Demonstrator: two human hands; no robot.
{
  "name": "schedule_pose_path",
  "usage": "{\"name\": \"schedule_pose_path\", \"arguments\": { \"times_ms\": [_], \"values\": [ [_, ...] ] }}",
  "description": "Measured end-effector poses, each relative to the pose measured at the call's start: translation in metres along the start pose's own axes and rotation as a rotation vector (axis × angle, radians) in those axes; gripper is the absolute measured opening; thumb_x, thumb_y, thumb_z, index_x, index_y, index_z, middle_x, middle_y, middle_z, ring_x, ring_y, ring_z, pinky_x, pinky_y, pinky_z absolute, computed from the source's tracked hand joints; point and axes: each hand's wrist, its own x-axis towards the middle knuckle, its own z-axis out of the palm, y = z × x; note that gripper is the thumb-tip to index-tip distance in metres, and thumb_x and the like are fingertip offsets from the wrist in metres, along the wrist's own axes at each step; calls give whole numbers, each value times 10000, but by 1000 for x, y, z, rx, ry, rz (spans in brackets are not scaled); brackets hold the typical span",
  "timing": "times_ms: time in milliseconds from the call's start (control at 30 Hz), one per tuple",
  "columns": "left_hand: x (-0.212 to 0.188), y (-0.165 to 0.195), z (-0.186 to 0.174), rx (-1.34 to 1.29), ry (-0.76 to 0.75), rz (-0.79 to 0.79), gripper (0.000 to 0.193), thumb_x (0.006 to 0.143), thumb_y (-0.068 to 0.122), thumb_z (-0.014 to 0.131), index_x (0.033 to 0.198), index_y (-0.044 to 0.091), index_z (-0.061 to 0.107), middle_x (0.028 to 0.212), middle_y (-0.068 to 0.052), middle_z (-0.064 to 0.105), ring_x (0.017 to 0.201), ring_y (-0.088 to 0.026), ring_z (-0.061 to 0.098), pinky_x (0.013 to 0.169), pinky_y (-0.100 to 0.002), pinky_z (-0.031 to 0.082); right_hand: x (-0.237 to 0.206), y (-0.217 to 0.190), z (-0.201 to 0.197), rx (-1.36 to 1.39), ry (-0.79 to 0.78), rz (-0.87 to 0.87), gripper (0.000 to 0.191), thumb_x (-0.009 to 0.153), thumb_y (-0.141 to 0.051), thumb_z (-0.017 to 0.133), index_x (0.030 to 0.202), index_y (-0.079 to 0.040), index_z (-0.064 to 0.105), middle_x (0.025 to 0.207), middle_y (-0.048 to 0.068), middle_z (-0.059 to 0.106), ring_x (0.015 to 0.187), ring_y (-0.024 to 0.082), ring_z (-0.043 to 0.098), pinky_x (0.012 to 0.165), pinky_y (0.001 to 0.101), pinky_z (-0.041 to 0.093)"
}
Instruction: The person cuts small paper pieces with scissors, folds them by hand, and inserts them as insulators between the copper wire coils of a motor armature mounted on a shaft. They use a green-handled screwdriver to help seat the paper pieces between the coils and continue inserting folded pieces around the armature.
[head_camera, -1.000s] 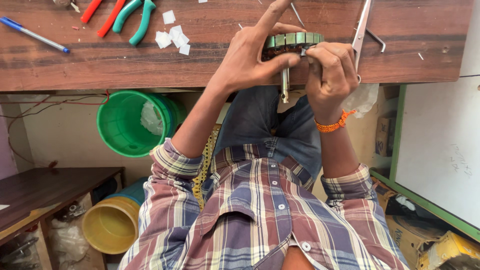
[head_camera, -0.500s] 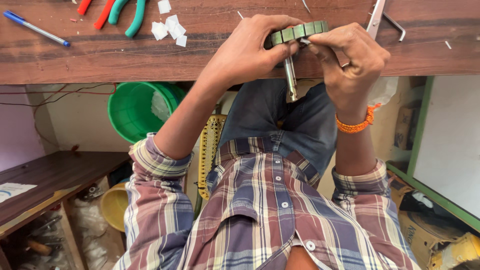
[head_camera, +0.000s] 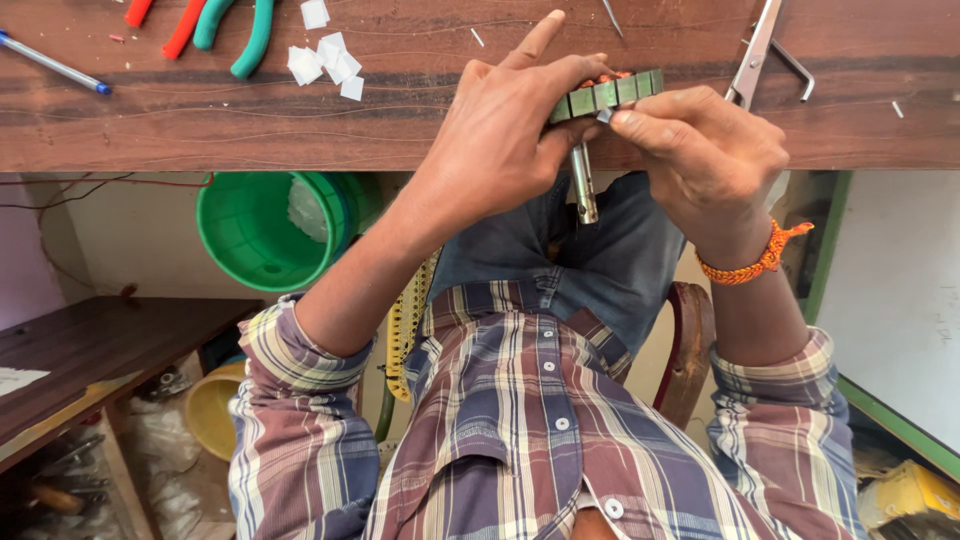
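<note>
We start at the far left, where a blue pen (head_camera: 52, 62) lies on the wooden bench (head_camera: 300, 120), then red and green plier handles (head_camera: 235, 30) and small white paper squares (head_camera: 328, 58). Below the bench edge we see a green bucket (head_camera: 262, 232) tipped on its side with something pale inside — and a yellow tub (head_camera: 212, 410) lower down, its contents hidden. At centre, our left hand (head_camera: 500, 130) grips a green segmented ring (head_camera: 603, 95) on a metal shaft (head_camera: 584, 182); our right hand (head_camera: 705, 150) pinches its rim. A yellow package (head_camera: 905, 492) sits bottom right.
</note>
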Motion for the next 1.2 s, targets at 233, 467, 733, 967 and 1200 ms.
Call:
{"name": "schedule_pose_path", "arguments": {
  "times_ms": [233,467,733,967,1200],
  "values": [
    [0,-2,2,-44,16,17,369,917,167,729,1268,102,640,1217,-103,730,1478,-332,395,933,-566,382,0,-1,0,-106,-44,-70,300,939,154,777,1170,-34,738,1046,121,709,908,241,714,762,328,602],
    [6,0,-5,-18,56,61,339,894,207,750,1203,103,656,1190,-148,721,1359,-318,534,902,-528,440,-1,-5,2,-141,-39,-42,238,981,141,790,1146,-24,744,1031,126,706,881,243,723,759,342,601],
    [0,14,-26,28,7,-15,538,925,265,761,1410,117,582,1224,-77,695,1196,-296,600,975,-461,463,9,-8,-2,37,-26,82,127,994,123,773,1052,24,720,989,141,728,906,215,732,754,310,568],
    [-42,10,20,329,540,291,527,1008,54,728,1485,198,557,1596,-49,419,1397,-246,432,1141,-385,411,5,5,-5,154,-67,179,145,1008,131,789,1072,4,760,966,95,747,826,133,719,670,223,532],
    [-54,1,42,414,552,218,478,1021,47,704,1468,191,617,1596,-29,437,1427,-269,445,1166,-368,428,1,3,-6,219,-58,255,143,992,116,796,1084,13,760,959,95,732,788,109,689,644,214,509]
  ]
}}
